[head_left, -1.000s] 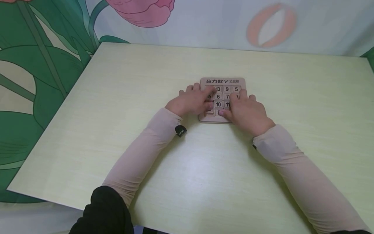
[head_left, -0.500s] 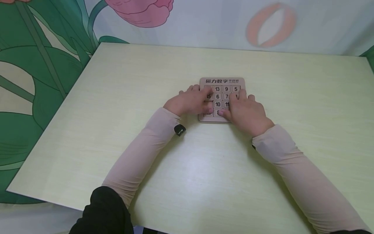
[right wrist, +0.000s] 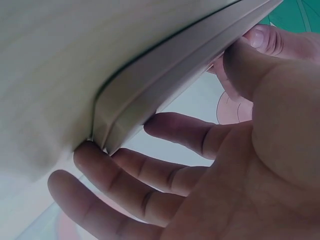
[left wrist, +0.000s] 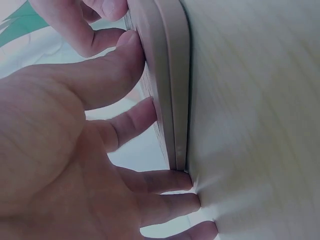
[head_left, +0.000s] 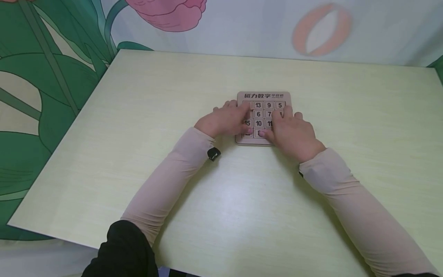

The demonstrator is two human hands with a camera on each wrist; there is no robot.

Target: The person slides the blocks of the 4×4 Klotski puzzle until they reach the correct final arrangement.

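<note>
A flat pinkish number sliding puzzle (head_left: 263, 142) lies on the table in the head view, its numbered tiles in a grid below a printed heading. My left hand (head_left: 225, 120) covers part of its left column. The index fingertip touches the upper tiles, and the thumb is by the tile marked 15 (head_left: 247, 123). In the left wrist view the other fingertips rest beside the puzzle's edge (left wrist: 172, 85). My right hand (head_left: 293, 134) lies over the right columns, with thumb and index finger on the face and other fingers along the side (right wrist: 150, 75). Several tiles are hidden under the hands.
The pale wooden table (head_left: 173, 88) extends around the puzzle on all sides. Behind it stands a wall (head_left: 249, 27) painted with flowers and leaves. A black wrist device (head_left: 214, 154) sits at the left cuff.
The tile marked 15 has slid one row toward me in the left column. My left index finger has shifted slightly on the upper tiles. The right hand looks unmoved.
</note>
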